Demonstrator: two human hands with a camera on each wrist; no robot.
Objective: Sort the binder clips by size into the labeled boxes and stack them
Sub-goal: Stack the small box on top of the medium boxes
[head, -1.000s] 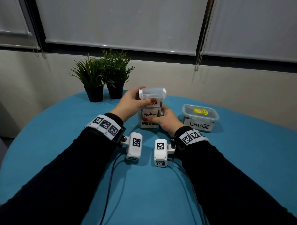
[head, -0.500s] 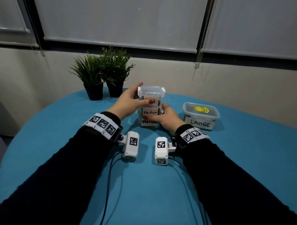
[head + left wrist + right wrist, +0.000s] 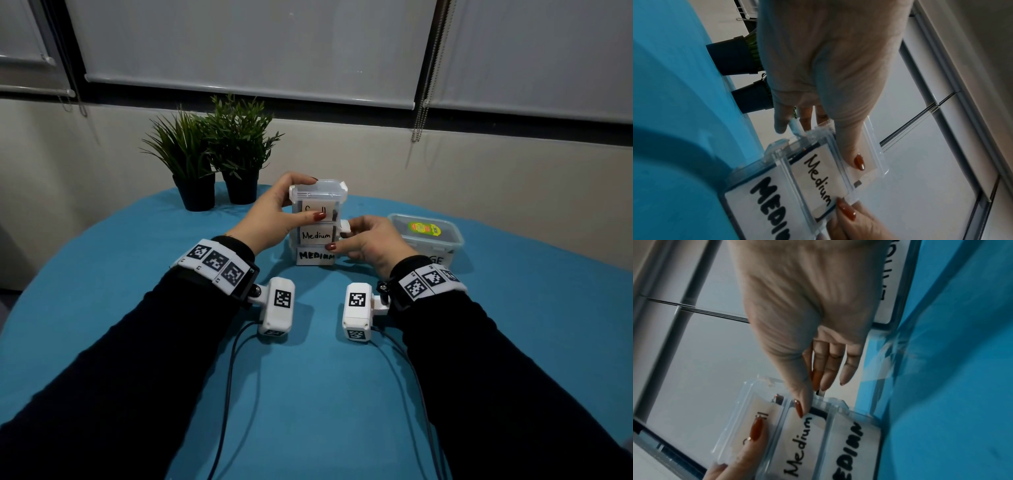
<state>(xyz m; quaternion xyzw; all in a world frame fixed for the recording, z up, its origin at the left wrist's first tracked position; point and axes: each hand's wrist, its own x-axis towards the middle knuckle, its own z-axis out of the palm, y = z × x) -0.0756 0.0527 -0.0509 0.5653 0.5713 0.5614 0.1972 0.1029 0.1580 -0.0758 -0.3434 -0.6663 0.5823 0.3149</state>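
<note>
Three small clear boxes stand stacked at the table's middle: the top small box [image 3: 318, 195], a box labeled "Medium" [image 3: 317, 235] under it, and a bold "MEDIUM" box [image 3: 315, 256] at the bottom. My left hand [image 3: 287, 205] grips the top box [image 3: 869, 162], thumb on its front label and fingers over its back. My right hand [image 3: 342, 236] pinches the middle box [image 3: 801, 443] at its right end, thumb on the front corner and fingers at the side latch. No loose binder clips show.
A closed clear box labeled "LARGE" [image 3: 424, 233] stands to the right of the stack, close behind my right hand. Two potted plants [image 3: 212, 161] sit at the table's far left edge. The blue table [image 3: 308, 394] lies bare in front of the stack.
The top box now sits level on the middle box. My left fingers have moved over its lid, and my right thumb has slid right along the stack's front.
</note>
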